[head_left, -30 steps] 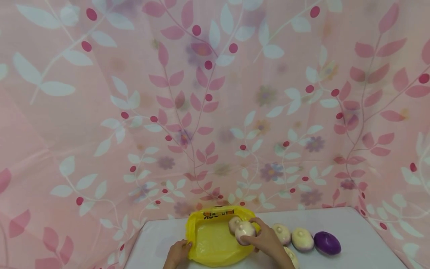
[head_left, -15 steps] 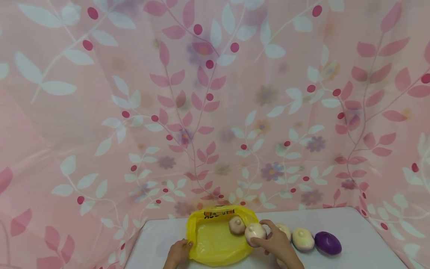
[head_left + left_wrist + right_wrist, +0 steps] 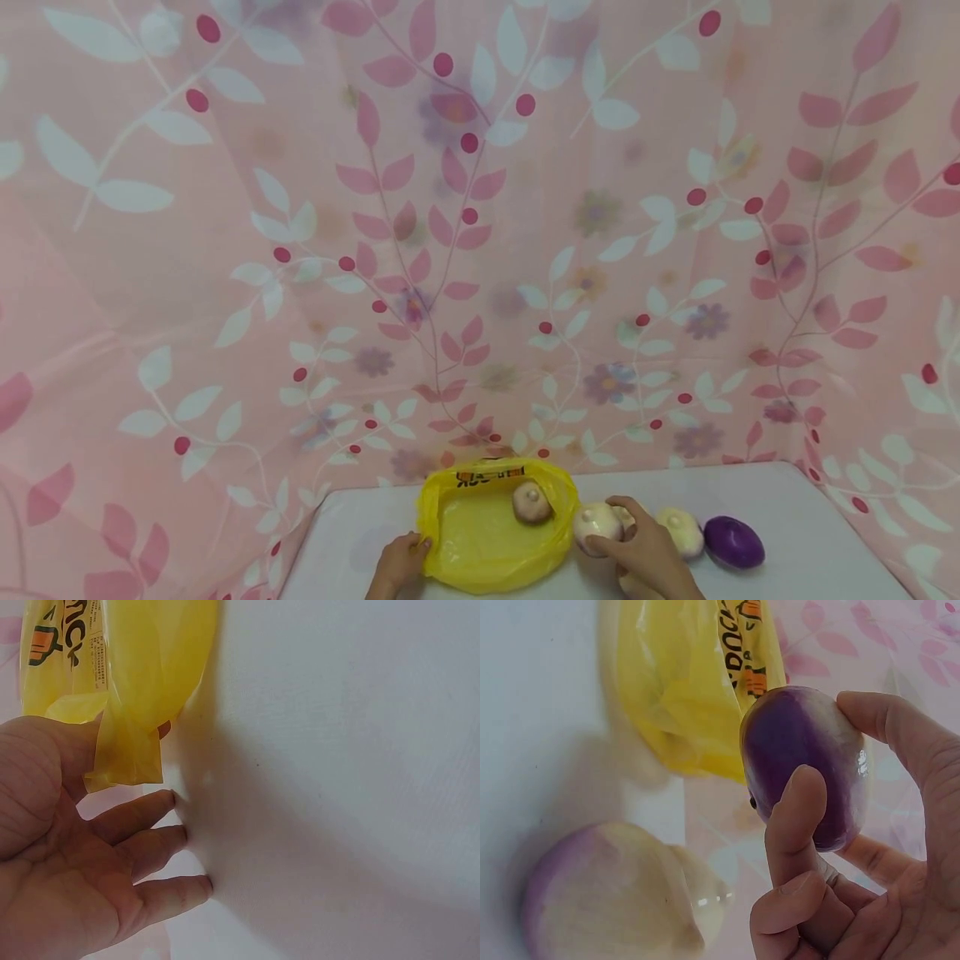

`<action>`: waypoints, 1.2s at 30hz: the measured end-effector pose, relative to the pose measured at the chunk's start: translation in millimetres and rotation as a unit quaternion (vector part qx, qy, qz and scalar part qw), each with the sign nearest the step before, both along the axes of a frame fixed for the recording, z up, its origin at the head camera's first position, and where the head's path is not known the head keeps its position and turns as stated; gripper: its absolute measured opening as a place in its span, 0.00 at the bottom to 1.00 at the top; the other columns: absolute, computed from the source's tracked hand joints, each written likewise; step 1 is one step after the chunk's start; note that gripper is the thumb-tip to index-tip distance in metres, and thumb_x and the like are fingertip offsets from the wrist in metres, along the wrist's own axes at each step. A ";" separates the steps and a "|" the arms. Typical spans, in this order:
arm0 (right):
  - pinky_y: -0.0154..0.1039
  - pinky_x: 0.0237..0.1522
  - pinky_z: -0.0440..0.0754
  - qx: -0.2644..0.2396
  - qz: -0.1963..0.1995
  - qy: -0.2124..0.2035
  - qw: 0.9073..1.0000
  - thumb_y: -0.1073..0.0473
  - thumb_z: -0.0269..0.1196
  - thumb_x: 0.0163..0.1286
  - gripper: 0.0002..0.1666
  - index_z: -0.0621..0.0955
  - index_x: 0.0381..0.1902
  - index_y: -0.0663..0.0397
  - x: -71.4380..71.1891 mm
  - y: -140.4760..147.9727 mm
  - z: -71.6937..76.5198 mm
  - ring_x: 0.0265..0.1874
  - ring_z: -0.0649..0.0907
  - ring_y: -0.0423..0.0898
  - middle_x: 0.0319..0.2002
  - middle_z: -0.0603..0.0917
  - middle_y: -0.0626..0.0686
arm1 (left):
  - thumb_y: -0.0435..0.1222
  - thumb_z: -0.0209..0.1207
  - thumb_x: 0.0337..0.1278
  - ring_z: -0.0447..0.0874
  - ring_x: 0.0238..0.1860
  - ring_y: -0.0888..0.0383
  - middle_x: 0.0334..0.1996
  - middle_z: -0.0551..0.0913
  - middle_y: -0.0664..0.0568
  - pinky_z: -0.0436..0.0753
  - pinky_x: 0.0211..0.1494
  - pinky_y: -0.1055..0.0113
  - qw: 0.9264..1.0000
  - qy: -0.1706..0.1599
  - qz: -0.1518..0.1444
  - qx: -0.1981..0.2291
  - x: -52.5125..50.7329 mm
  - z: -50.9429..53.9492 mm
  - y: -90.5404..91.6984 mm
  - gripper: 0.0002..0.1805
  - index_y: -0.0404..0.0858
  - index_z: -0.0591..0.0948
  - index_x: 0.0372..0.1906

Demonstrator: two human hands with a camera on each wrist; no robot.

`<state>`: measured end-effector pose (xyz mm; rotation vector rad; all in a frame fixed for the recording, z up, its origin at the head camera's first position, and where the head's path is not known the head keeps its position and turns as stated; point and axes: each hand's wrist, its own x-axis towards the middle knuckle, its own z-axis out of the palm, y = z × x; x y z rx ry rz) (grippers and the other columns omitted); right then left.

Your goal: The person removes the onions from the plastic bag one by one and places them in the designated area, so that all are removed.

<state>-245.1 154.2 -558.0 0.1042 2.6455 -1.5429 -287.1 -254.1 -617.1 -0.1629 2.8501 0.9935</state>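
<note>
My left hand [image 3: 399, 565] pinches the left rim of an open-mouthed yellow plastic bag [image 3: 495, 575] between thumb and index finger. In the left wrist view the other fingers of that hand are spread below the bag's edge. A glossy, round cream-and-purple turnip-like vegetable [image 3: 596, 523] is in my right hand [image 3: 651, 552], just right of the bag; the right wrist view shows the vegetable's purple side [image 3: 787, 750] between thumb and fingers. Inside the bag lies a similar, duller vegetable [image 3: 532, 504] at the right.
Right of my right hand lie another cream-coloured vegetable [image 3: 681, 532] and a dark purple one [image 3: 733, 542]. Further cream ones are partly hidden by the hand. Everything is on a white-covered table [image 3: 802, 533], backed by a pink floral curtain [image 3: 495, 250].
My right hand has carried the held vegetable rightward, from over the bag's opening to outside its right rim. The other one stays inside the bag. My left hand keeps its place at the rim.
</note>
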 end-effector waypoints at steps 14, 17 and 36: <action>0.41 0.28 0.71 0.058 -0.043 -0.023 0.997 0.33 0.72 0.51 0.51 0.70 0.66 0.52 5.9 29.6 -3.0 0.21 0.75 0.47 0.22 0.74 0.51 | 0.39 0.56 0.69 0.73 0.58 0.31 0.54 0.78 0.27 0.70 0.60 0.39 1.000 0.006 -0.003 -0.002 -2.4 -5.1 -2.2 0.18 0.27 0.82 0.49; 0.41 0.26 0.71 0.053 -0.054 -0.035 0.997 0.31 0.72 0.51 0.52 0.70 0.66 0.53 9.5 34.0 -2.2 0.19 0.78 0.47 0.20 0.76 0.52 | 0.39 0.56 0.69 0.73 0.58 0.32 0.54 0.77 0.27 0.70 0.60 0.39 1.000 -0.001 0.004 0.001 -2.7 -5.0 -1.8 0.17 0.28 0.82 0.49; 0.42 0.29 0.77 0.038 -0.048 -0.043 0.997 0.33 0.69 0.57 0.53 0.63 0.69 0.58 23.6 67.2 -10.5 0.21 0.81 0.47 0.22 0.81 0.50 | 0.39 0.55 0.70 0.80 0.39 0.47 0.43 0.83 0.37 0.76 0.46 0.49 1.000 0.016 -0.018 -0.006 4.2 5.8 -0.1 0.13 0.34 0.82 0.34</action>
